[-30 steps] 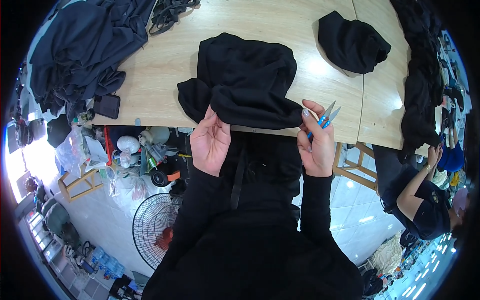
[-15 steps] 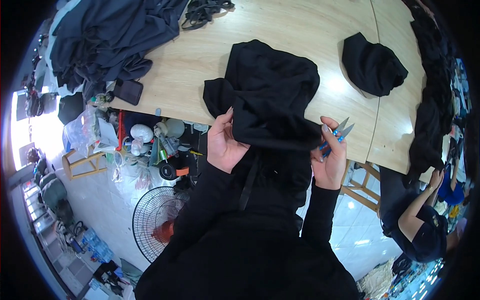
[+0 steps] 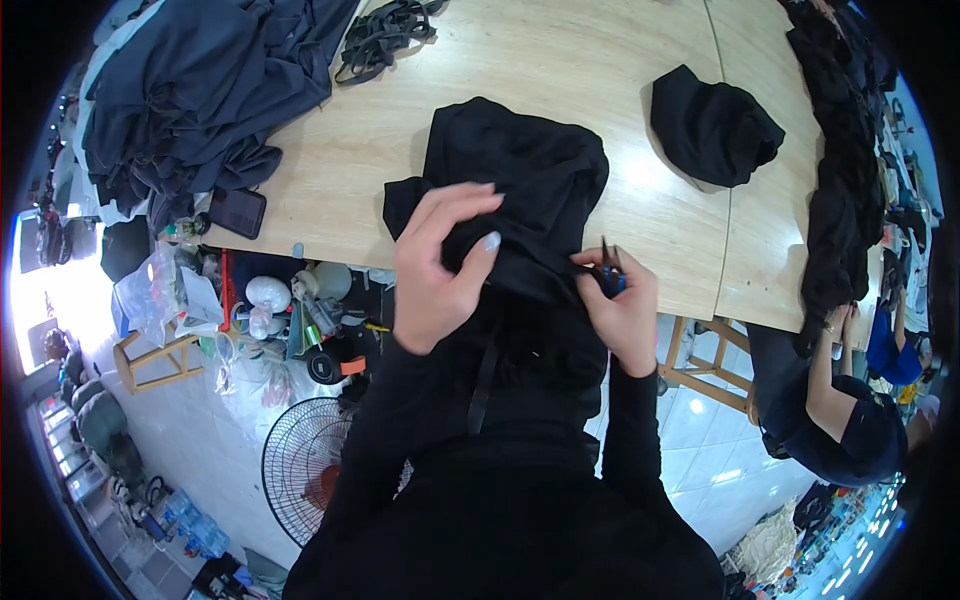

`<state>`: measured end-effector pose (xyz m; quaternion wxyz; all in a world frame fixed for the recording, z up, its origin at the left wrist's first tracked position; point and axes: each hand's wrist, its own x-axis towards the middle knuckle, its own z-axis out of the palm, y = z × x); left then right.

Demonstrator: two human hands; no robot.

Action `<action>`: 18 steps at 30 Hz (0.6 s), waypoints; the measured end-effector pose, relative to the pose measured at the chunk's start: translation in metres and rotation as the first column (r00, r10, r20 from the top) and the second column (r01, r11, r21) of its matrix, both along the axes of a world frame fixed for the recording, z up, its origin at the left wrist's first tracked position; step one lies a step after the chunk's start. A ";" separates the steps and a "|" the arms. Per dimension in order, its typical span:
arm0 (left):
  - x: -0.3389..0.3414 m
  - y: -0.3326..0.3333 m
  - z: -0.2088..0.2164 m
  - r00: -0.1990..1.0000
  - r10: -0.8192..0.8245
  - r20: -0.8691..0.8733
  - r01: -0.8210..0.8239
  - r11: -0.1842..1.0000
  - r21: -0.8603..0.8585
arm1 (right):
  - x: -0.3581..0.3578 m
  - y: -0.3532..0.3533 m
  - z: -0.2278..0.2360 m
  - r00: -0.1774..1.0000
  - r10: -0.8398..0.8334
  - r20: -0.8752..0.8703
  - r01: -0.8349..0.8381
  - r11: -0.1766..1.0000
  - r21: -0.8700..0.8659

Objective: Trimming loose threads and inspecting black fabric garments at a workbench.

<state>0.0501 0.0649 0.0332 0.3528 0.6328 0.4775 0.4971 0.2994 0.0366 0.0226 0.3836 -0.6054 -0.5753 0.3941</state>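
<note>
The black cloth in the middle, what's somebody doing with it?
A person has both hands at the black cloth, which lies at the near edge of the wooden table. The right hand holds small scissors beside the cloth. The left hand is open in front of it. Another black bundle lies farther right.

Across the upper centre of the frame, a wide band of bare tabletop (image 3: 540, 55) offers passage beyond the black garment (image 3: 510, 150). A lane also runs right of centre, between the garment and the black bundle (image 3: 715, 128); the scissors (image 3: 608, 275) in the right hand (image 3: 622, 310) jut up at its lower end. The dark cloth heap (image 3: 200, 90), straps (image 3: 385, 38) and phone (image 3: 238, 212) obstruct the upper left; long dark cloth (image 3: 840, 180) bars the right.
</note>
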 end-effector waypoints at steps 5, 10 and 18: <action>0.035 0.062 -0.037 0.877 0.053 -0.478 -0.028 0.998 0.058 | -0.015 0.003 0.021 0.984 -0.128 0.126 0.110 0.984 0.140; 0.042 0.052 -0.002 0.830 0.117 0.546 -0.012 0.981 -0.192 | 0.035 -0.014 0.032 0.770 -0.560 0.307 0.374 0.785 0.494; -0.029 -0.015 -0.010 0.929 0.356 0.098 -0.306 0.892 -0.333 | 0.075 -0.011 0.008 0.959 -0.275 0.071 0.262 0.953 0.154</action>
